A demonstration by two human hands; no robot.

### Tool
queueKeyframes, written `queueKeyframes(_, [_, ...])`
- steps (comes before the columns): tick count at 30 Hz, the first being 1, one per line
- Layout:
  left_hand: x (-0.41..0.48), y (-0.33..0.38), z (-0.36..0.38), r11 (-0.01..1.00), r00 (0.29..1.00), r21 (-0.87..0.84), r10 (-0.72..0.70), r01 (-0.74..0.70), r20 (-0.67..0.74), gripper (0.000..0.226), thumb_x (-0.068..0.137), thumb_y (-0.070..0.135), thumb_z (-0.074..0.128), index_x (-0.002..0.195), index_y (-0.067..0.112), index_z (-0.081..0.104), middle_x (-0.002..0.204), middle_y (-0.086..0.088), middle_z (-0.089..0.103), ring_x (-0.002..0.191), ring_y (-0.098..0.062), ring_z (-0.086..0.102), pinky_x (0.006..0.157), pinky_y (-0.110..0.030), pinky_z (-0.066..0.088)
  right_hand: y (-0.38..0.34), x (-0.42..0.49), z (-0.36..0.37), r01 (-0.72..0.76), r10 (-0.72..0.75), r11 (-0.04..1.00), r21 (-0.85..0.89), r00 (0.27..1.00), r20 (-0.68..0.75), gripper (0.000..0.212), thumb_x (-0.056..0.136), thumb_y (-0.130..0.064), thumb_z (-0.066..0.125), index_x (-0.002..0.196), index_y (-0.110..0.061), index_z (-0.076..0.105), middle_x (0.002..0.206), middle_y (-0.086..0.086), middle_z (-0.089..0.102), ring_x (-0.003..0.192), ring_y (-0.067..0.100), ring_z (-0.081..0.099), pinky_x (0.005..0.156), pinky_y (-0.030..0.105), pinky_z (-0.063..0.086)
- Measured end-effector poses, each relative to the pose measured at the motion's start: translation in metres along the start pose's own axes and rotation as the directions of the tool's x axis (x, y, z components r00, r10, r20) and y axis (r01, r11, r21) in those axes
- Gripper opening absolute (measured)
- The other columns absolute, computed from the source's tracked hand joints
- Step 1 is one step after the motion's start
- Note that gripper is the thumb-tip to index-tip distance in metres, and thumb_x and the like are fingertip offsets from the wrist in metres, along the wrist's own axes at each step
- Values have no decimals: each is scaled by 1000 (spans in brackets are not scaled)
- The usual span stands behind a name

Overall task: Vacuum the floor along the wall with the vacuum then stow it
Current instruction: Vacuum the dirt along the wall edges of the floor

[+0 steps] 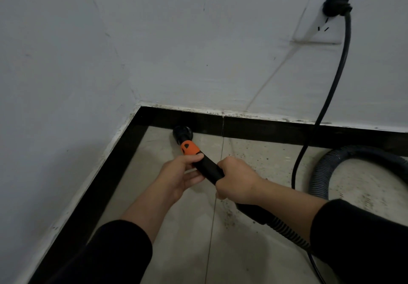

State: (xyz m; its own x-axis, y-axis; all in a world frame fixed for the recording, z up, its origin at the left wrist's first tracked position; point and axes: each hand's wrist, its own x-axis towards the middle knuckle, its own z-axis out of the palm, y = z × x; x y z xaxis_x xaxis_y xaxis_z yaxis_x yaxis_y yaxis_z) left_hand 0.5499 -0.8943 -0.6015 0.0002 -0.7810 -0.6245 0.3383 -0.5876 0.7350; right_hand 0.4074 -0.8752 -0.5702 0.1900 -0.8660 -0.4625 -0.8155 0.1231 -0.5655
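Note:
A black vacuum wand (207, 169) with an orange collar (189, 148) points into the floor corner. Its round black nozzle (182, 134) touches the tiles at the black skirting board (254, 127). My left hand (183, 176) holds the wand just behind the orange collar, fingers curled over it. My right hand (236, 181) grips the wand further back, around its handle end. A ribbed black hose (331, 164) runs from the handle under my right forearm and loops away on the floor at the right.
A black power cord (331, 98) hangs from a plug (336, 4) in the white wall socket (318, 32) down to the floor and passes near the hose. Dark specks of dirt (229, 215) lie on the beige tiles below my right hand. White walls meet at the corner.

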Motion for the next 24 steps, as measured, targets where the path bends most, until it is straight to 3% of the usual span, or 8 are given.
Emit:
queueKeyframes(2, [-2, -1, 3, 1000, 1000, 10, -11, 10, 19, 30, 83, 8, 70, 110, 1, 60, 115, -20, 63, 90, -29, 69, 56, -26, 58, 1, -5, -1, -5, 5, 1000, -2, 1000, -7, 22, 80, -9, 63, 102, -11, 57, 85, 6, 59, 69, 18, 59, 56, 27, 50])
queueKeyframes(8, [-8, -4, 10, 999, 998, 41, -33, 31, 51, 37, 84, 9, 69, 118, 1, 58, 118, -19, 62, 94, -30, 67, 56, -26, 58, 4, -15, -3, -26, 26, 999, -20, 999, -21, 18, 81, -8, 61, 98, -9, 58, 84, 7, 61, 74, 22, 63, 62, 31, 54])
queueKeyframes(15, [-14, -10, 21, 994, 995, 100, -44, 35, 90, 31, 85, 11, 69, 113, 4, 58, 117, -18, 62, 95, -29, 67, 62, -28, 59, 11, -30, -9, -51, 51, 999, -3, 998, -21, 16, 81, -7, 62, 94, -11, 55, 79, 4, 57, 65, 17, 56, 54, 26, 48])
queueKeyframes(21, [-19, -15, 31, 989, 991, 135, -74, 59, 111, 23, 86, 10, 68, 105, 7, 57, 116, -17, 62, 94, -29, 67, 63, -28, 60, 17, -42, -13, -62, 62, 998, -7, 998, -25, 14, 83, -8, 63, 89, -13, 52, 77, 2, 55, 66, 15, 54, 56, 24, 47])
queueKeyframes(24, [-22, -17, 36, 989, 989, 133, -82, 66, 121, 31, 86, 9, 67, 114, 4, 55, 118, -17, 61, 94, -30, 66, 62, -28, 60, 19, -49, -14, -75, 74, 997, -17, 997, -33, 15, 83, -8, 63, 89, -14, 51, 77, 2, 55, 67, 15, 54, 59, 25, 48])
